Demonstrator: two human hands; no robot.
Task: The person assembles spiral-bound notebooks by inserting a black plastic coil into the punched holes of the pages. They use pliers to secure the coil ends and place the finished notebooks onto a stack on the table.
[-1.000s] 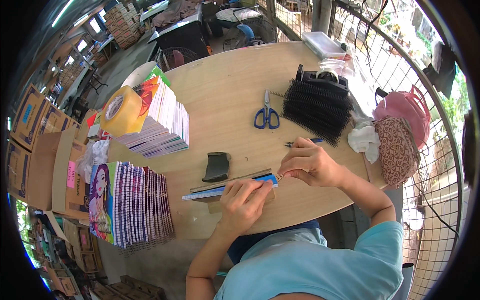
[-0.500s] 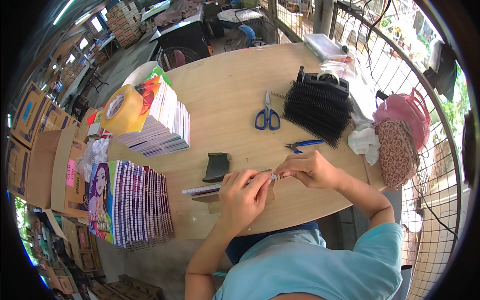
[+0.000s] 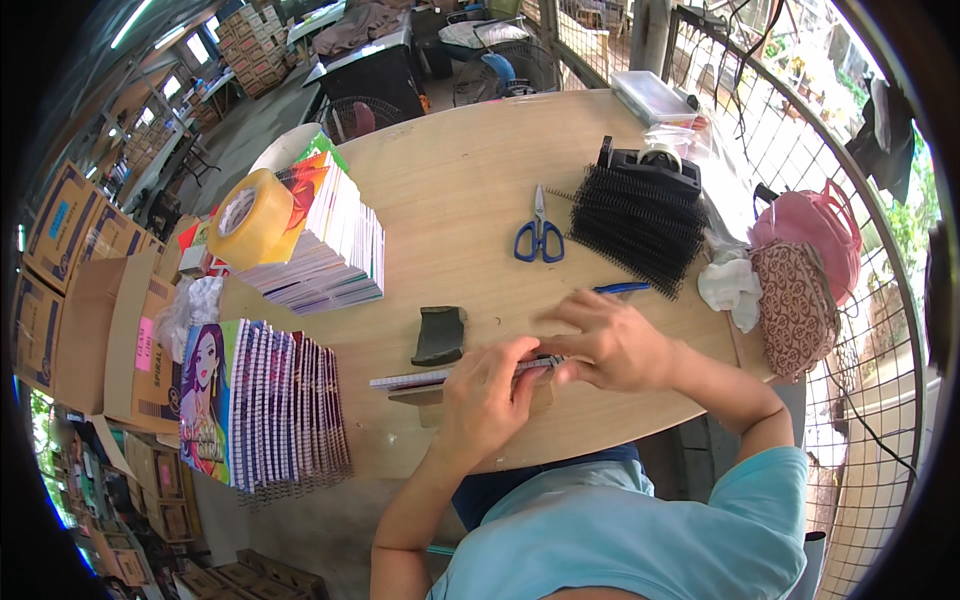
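My left hand is closed around a notebook held on edge, with its white-and-dark bound edge facing up. Beneath it is a brown block or board, mostly hidden by the hand. At the right end of the notebook's bound edge is my right hand. Its fingers are smeared by motion, some of them lifted, and the thumb is close to the notebook's end; I cannot tell whether it grips anything. Just beyond the left hand lies a dark curved piece. Blue-handled pliers are partly hidden behind the right hand.
Blue-handled scissors lie mid-table, left of a heap of black spiral coils. Stacked notebooks and a book pile topped by a tape roll stand at left. A patterned pouch sits at right.
My right hand has lifted and turned at the notebook's end, its fingers spreading away from their earlier pinch and covering the pliers' jaws. My left hand keeps its hold on the notebook.
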